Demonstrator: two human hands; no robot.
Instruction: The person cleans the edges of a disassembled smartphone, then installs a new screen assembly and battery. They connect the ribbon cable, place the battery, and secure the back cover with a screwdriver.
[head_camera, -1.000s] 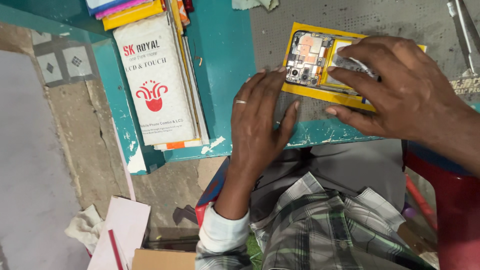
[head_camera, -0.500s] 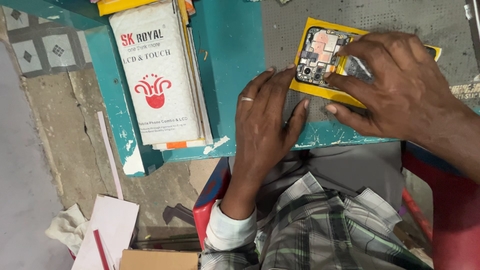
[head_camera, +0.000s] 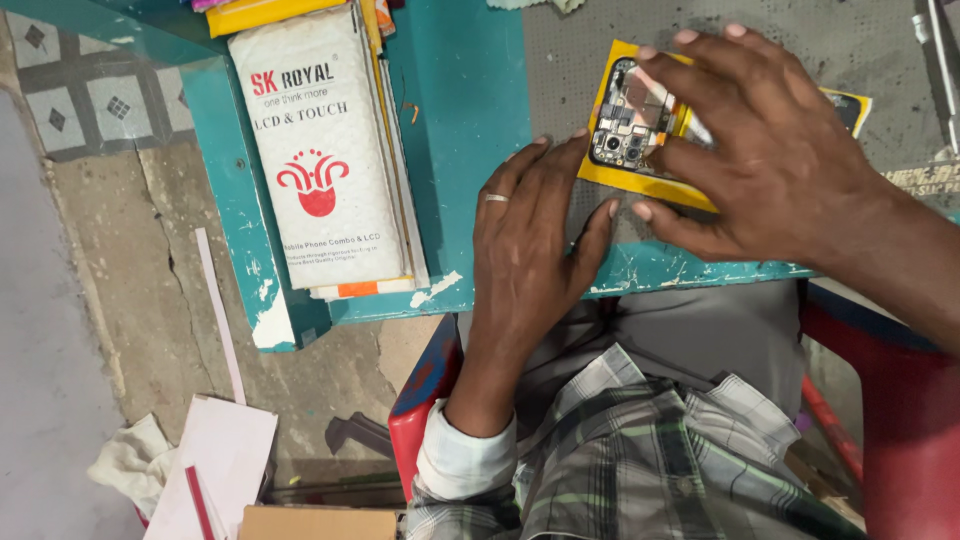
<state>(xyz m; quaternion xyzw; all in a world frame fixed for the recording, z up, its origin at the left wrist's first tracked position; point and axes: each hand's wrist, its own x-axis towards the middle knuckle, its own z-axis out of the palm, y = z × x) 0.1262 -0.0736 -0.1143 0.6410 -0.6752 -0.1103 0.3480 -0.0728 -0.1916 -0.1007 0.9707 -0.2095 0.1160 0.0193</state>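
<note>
Lying under the right hand (head_camera: 770, 160): opened phone (head_camera: 632, 118).

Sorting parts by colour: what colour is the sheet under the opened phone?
Yellow sheet, seen in the head view, under the opened phone.

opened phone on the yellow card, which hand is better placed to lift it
Right, probably. The right hand is spread over the phone, fingertips beside its edge. The left hand lies flat on the table, only its fingertips near the yellow card's corner.
</note>
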